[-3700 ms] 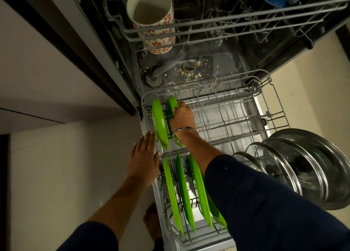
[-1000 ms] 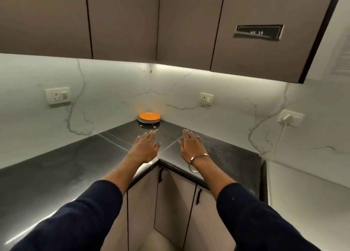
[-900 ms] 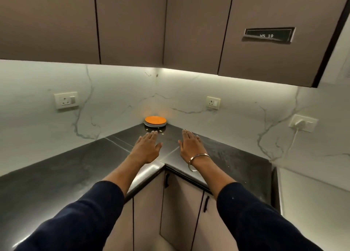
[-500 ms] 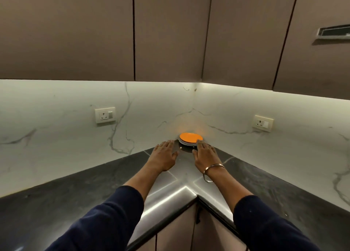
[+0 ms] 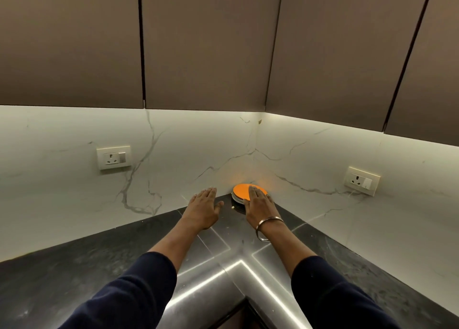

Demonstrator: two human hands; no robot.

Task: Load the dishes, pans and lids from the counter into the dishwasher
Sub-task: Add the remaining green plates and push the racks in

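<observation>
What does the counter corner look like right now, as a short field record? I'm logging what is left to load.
items left: small stack of plates, orange one on top
location: back corner of the black counter
right hand: flat, fingers over the stack's top plate
left hand: open, beside the stack, apart from it
crumb: between the hands
wall: two sockets

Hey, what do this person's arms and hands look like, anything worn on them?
Both arms wear dark navy sleeves pushed up to about mid-forearm. The hands are bare, without gloves. The right hand has a plain silver metal bangle at the wrist; the left hand shows no jewellery.
</observation>
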